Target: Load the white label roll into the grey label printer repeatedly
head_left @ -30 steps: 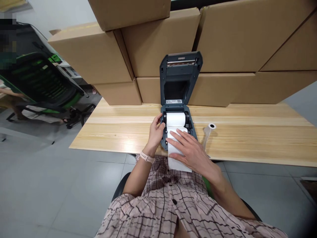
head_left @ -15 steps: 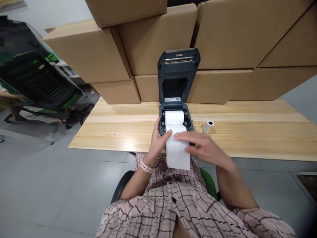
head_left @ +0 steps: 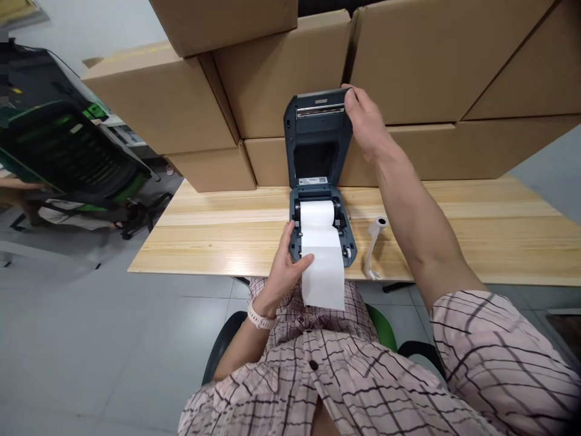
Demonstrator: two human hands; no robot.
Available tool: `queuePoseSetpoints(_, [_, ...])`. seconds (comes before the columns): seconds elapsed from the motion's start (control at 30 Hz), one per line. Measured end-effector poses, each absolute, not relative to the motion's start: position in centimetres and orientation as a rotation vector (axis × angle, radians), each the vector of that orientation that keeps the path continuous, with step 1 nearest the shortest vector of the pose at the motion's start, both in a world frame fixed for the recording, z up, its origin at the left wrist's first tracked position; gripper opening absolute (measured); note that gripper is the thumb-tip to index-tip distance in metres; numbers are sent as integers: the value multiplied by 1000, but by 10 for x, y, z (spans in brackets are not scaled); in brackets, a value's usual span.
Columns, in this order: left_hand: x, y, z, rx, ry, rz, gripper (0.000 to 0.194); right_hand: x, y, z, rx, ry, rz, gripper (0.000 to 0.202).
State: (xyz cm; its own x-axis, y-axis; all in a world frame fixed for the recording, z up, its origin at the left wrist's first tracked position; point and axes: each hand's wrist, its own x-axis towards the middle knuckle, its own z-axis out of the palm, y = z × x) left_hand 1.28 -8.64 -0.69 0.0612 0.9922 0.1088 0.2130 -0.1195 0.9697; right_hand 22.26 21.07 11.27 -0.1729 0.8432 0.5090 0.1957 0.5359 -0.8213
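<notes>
A dark grey label printer (head_left: 349, 242) stands on the wooden table with its lid (head_left: 318, 136) raised. Inside sits a white label roll (head_left: 316, 213), and its paper strip (head_left: 323, 278) runs out over the printer's front and hangs past the table edge. My left hand (head_left: 287, 263) is at the printer's left front side, its thumb pressing on the strip. Up at the lid's top right corner, my right hand (head_left: 364, 118) grips the lid, fingers behind it and thumb in front.
Right of the printer lies a small roll (head_left: 381, 222) with a loose white strip trailing to the table's front edge. Cardboard boxes (head_left: 281, 72) are stacked behind the printer. At the left are an office chair (head_left: 68, 151) and part of another person.
My right hand has left the paper strip and moved up to take hold of the lid's corner. My left thumb sits slightly lower on the strip.
</notes>
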Motion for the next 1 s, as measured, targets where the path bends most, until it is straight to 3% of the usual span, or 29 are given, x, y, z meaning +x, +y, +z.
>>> queuePoseSetpoints(0.27, [19,-83,12,2545,1289,683,51,224,192,117,-836,-1698,722,68])
queuePoseSetpoints(0.6, [26,-94,0,2685,1333,781,58,237,160,112,-803,-1824,595,81])
queuePoseSetpoints(0.7, [31,-102,-4,2638,1320,899,56,247,112,99,-738,-1904,507,80])
queuePoseSetpoints(0.8, [29,-117,-5,2579,1222,1131,40,255,55,73,-655,-1945,469,79])
queuePoseSetpoints(0.9, [20,-135,-5,2465,1083,1464,24,255,4,39,-651,-1988,408,66])
queuePoseSetpoints(1.0, [11,-139,-3,2236,1129,1875,24,246,-26,10,-727,-1954,330,47])
